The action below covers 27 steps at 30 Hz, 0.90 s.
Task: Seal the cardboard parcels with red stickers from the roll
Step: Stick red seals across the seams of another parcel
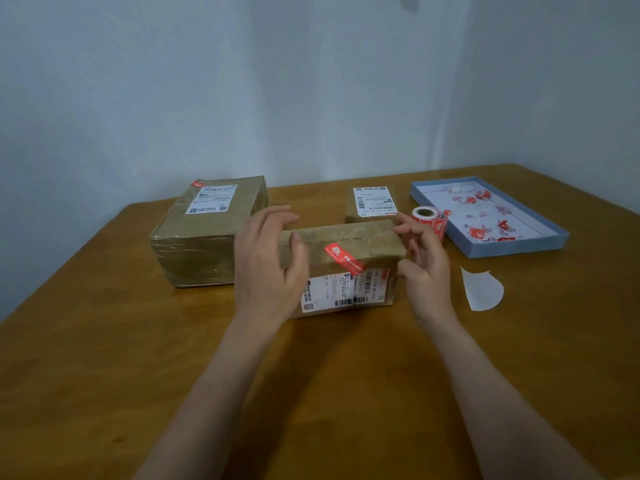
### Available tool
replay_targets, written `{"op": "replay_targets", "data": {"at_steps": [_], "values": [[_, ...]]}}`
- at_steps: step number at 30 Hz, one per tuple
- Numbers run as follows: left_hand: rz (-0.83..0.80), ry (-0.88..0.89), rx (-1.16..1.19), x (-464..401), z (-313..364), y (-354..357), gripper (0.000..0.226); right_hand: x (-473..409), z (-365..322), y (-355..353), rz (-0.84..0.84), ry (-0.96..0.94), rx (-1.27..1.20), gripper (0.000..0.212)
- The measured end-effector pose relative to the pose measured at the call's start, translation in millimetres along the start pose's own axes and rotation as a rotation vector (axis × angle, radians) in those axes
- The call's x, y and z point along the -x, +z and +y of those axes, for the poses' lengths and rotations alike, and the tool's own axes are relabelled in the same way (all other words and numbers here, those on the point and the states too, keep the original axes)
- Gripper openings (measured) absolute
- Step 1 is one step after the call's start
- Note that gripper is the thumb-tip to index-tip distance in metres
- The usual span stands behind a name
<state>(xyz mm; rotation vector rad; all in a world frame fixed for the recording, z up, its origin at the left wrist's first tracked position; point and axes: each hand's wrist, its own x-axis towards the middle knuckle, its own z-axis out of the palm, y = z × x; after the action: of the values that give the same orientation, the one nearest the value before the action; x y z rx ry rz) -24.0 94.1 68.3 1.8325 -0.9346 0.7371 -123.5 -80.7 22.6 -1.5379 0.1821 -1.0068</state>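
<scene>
Three parcels on table (104,341). Big parcel (207,230) far left, white shipping label and small red sticker on top. Left hand (268,268) open, fingers relaxed, at left end of mid parcel (343,268). Mid parcel's long axis runs left-right; red sticker (343,258) diagonal across front top edge, label print too blurred to read. Right hand (424,268) loosely curled at its right end, holding nothing. Small parcel (372,202) behind. Roll (429,218) beside blue tray (519,247).
</scene>
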Motion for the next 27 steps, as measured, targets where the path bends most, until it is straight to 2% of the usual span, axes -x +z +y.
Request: {"op": "replay_targets", "data": {"at_steps": [3,7,13,17,20,23,27], "values": [[-0.183,-0.051,-0.149,-5,-5,8,0.034,-1,-4,-1,0.098,-0.049,0.099,0.047],[-0.269,-0.074,-0.19,10,-17,14,0.045,6,-11,3,0.156,-0.194,0.326,0.031],[-0.301,0.037,-0.273,17,-19,10,0.048,10,-11,18,-0.005,-0.505,0.595,0.019],[-0.281,0.044,-0.309,20,-19,11,0.046,15,-15,27,-0.054,-0.409,0.626,0.022],[-0.29,0.04,-0.292,21,-20,14,0.047,-1,-26,30,-0.069,-0.381,0.84,0.017],[-0.289,0.048,-0.298,21,-22,14,0.047,-25,-41,37,-0.228,-0.387,1.043,0.016],[-0.299,0.057,-0.326,21,-26,15,0.045,-46,-45,43,-0.423,-0.257,1.0,0.017]]}}
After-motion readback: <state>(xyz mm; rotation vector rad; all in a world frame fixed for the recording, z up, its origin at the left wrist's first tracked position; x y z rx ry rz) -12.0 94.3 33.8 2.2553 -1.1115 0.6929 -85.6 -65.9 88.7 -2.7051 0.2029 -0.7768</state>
